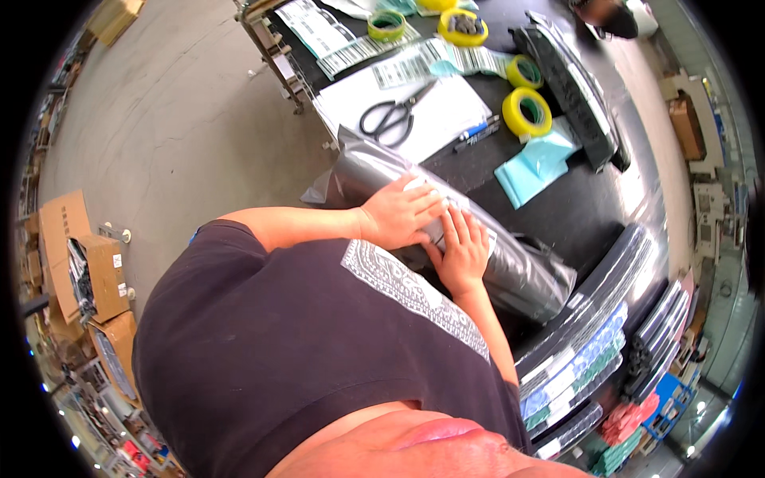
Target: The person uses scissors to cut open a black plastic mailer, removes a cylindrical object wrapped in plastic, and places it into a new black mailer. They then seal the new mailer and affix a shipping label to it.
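Note:
A long grey plastic mailing bag (526, 275), filled and shiny, lies along the near edge of a black table (586, 219). My left hand (398, 213) rests on top of it with the fingers stretched out. Beside it, my right hand (462, 253) also lies flat on the bag, fingers extended. The fingertips of both hands nearly meet over a white label (436, 231), which they partly cover. Loose plastic of the bag (323, 190) sticks out past its left end.
Black-handled scissors (388, 123) and pens (478, 134) lie on white papers (446, 103) beyond the bag. Yellow tape rolls (527, 113), a light blue strip (535, 169) and a black package (570, 92) are farther off. Plastic-wrapped stacks (590, 319) stand right; cardboard boxes (100, 275) left.

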The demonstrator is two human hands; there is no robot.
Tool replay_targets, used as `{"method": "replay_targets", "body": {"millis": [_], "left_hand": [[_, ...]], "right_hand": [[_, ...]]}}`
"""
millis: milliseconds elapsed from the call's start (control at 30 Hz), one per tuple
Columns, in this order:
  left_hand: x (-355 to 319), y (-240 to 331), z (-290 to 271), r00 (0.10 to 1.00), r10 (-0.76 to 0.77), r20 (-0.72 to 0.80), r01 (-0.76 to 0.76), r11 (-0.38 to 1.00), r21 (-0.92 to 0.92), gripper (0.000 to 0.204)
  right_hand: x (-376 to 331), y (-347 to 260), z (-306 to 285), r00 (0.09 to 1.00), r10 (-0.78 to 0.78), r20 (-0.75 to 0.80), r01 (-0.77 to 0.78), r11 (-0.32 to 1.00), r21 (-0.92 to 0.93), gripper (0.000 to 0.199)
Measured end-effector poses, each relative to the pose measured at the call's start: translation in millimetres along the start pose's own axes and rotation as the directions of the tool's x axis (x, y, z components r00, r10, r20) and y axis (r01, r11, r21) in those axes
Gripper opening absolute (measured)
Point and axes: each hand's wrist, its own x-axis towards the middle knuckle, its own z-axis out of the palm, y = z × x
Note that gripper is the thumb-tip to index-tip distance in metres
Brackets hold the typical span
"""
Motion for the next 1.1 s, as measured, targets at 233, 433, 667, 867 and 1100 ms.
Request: {"method": "replay_targets", "body": {"millis": [233, 433, 667, 867, 1100], "left_hand": [[2, -11, 3, 0.989, 0.119, 0.086, -0.131, 0.981, 0.145, 0.085], [6, -18, 11, 0.987, 0.154, 0.032, -0.158, 0.972, 0.172, 0.088], [18, -22, 21, 0.979, 0.200, 0.041, -0.205, 0.958, 0.203, 0.091], [17, -10, -7, 0.987, 0.151, -0.056, -0.148, 0.988, 0.050, 0.092], [11, -26, 4, 0.995, 0.069, 0.075, -0.075, 0.994, 0.079, 0.086]], "right_hand": [[20, -3, -23, 0.952, 0.132, 0.275, -0.121, 0.991, -0.056, 0.088], [20, 3, -15, 0.963, 0.096, 0.251, -0.075, 0.993, -0.095, 0.091], [11, 8, -15, 0.965, 0.142, 0.222, -0.121, 0.987, -0.105, 0.098], [11, 1, -29, 0.970, 0.148, 0.190, -0.153, 0.988, 0.009, 0.095], [14, 5, -14, 0.967, 0.123, 0.225, -0.108, 0.991, -0.076, 0.091]]}}
